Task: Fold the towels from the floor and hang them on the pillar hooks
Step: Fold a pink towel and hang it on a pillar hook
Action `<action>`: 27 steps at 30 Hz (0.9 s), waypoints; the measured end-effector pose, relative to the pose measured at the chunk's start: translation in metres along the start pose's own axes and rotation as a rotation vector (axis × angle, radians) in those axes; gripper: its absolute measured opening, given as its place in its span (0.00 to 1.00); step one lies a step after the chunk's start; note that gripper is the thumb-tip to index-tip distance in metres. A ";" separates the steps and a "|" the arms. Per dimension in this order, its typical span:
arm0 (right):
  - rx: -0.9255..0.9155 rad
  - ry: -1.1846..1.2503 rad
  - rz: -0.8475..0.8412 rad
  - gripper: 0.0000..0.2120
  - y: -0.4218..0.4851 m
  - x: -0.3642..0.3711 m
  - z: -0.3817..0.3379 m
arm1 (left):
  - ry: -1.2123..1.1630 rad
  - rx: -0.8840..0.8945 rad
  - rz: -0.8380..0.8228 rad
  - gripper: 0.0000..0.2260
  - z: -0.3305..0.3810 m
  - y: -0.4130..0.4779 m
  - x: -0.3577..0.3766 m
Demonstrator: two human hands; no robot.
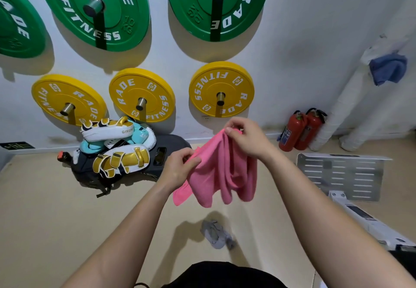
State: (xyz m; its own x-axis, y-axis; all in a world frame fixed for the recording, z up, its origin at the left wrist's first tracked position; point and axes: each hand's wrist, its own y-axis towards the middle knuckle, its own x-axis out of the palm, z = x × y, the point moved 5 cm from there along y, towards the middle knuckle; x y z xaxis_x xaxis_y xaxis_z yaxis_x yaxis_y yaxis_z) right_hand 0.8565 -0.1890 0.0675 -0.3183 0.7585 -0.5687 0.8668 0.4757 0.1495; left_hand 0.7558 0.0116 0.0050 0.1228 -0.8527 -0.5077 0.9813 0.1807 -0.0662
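A pink towel (221, 170) hangs in loose folds in front of me, held up off the floor. My left hand (180, 167) pinches its left edge between thumb and fingers. My right hand (245, 138) grips its top edge a little higher and to the right. A crumpled grey towel (216, 233) lies on the tan floor below the pink one. A blue towel (387, 68) hangs high on the white pillar (337, 112) at the right.
Green and yellow weight plates (221, 88) hang on pegs on the white wall. Boxing pads and a dark bag (117, 155) are piled at the wall's foot. Two red fire extinguishers (300, 131) stand by the pillar. A slotted metal plate (342, 175) lies on the floor at right.
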 end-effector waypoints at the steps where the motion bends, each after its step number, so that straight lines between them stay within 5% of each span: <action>1: 0.011 -0.011 0.045 0.09 0.004 -0.012 0.001 | -0.001 -0.012 -0.003 0.04 -0.001 -0.001 -0.001; 7: 0.158 -0.021 0.264 0.10 0.012 -0.066 0.031 | -0.028 -0.082 0.008 0.03 -0.013 -0.007 -0.017; 11: 0.218 -0.030 0.304 0.11 0.003 -0.070 0.045 | -0.074 -0.103 0.088 0.06 -0.012 -0.009 -0.029; 14: 0.243 -0.044 0.284 0.01 -0.010 -0.061 0.052 | -0.199 -0.135 0.122 0.07 -0.008 -0.012 -0.034; 18: 0.316 -0.085 0.287 0.07 -0.032 -0.043 0.059 | -0.203 -0.122 0.154 0.05 -0.001 -0.014 -0.030; 27: 0.492 0.625 0.376 0.01 -0.094 0.061 0.060 | -0.071 -0.136 0.127 0.13 -0.003 -0.046 0.021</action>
State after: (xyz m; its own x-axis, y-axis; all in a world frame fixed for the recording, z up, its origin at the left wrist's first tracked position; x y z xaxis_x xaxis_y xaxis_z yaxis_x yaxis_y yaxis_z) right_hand 0.7785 -0.2142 -0.0294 -0.0049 0.9998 0.0168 0.9777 0.0083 -0.2099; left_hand 0.7131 -0.0136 -0.0051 0.2590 -0.8503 -0.4581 0.9289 0.3493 -0.1231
